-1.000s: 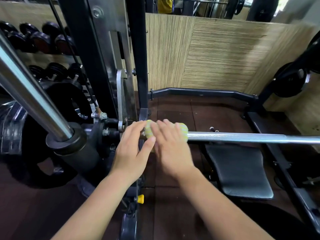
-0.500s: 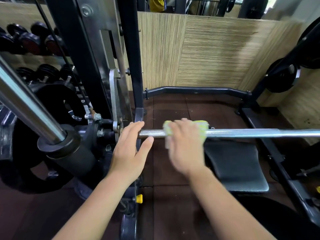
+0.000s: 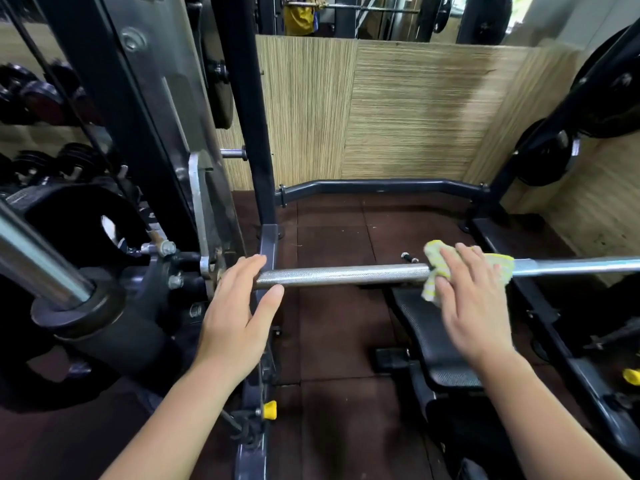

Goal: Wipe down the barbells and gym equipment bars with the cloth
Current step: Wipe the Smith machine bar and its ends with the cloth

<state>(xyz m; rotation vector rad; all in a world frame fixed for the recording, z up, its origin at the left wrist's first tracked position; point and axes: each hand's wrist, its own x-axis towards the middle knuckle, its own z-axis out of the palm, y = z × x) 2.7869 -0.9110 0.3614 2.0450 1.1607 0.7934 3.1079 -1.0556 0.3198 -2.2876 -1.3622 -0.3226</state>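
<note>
Chrome steel, round in section, knurled on the left stretch and smooth toward the right: barbell bar, level across the middle of the view, left end seated at the rack, right end running out of frame.

Draped over the bar right of centre: cloth, pale with yellow-green stripes, soft and crumpled, one corner hanging below the bar.

Laid on the cloth from above: right hand, fingers nearly straight and close together, pressing cloth against bar; thumb hidden.

At the left end of the knurling: left hand, fingers resting over the top of the bar, only slightly bent, thumb spread apart on the near side, not closed round the steel. Hands well apart, bare knurling between.

Directly below the bar:
- bench pad, black, dimpled surface, rounded corners
- floor tiles, dark red-brown, square, matt

Left of the left hand:
- rack upright, dark painted square tube
- grey metal plate, flat, just beside the upright
- yellow knob, low on the frame

Near left foreground:
- second bar, thick polished steel, slanted, ending in a black sleeve
- weight plate behind it, black, round

Further back:
- crossbar, dark tube, bent at both ends, low on the floor
- wall panel, tan, fine ribbed grain
- weight plates, black, hung on the slanted right-hand frame
- dumbbells, dark, blurred, racked at upper left
</note>
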